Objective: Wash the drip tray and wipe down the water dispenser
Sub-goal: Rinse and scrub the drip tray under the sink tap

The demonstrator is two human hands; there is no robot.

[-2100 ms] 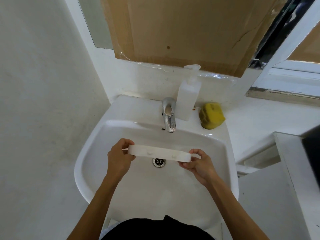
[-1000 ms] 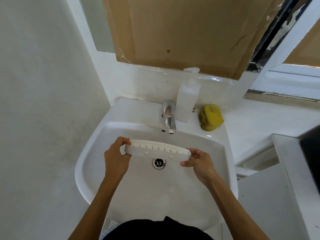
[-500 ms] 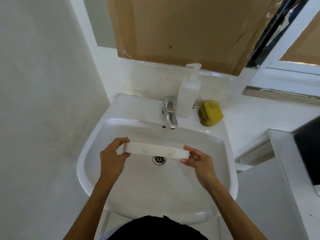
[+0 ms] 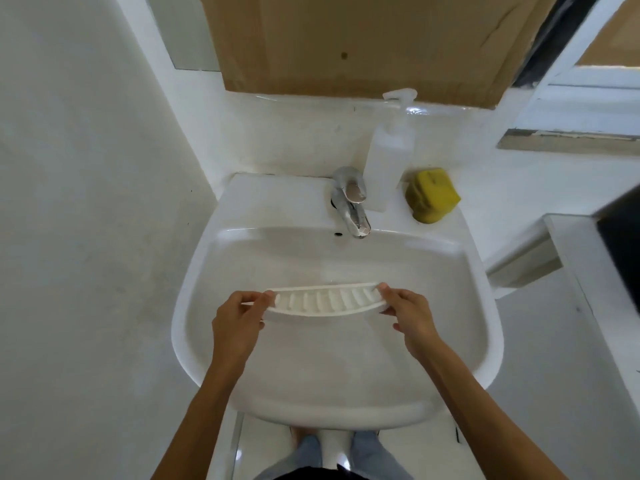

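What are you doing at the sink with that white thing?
A person stands at a white sink and holds a white ribbed drip tray over the basin, ribbed side facing up. The left hand pinches one end and the right hand pinches the other. No water can be seen coming from the tap. A soap pump bottle and a yellow sponge sit on the ledge beside the tap, not yet touched.
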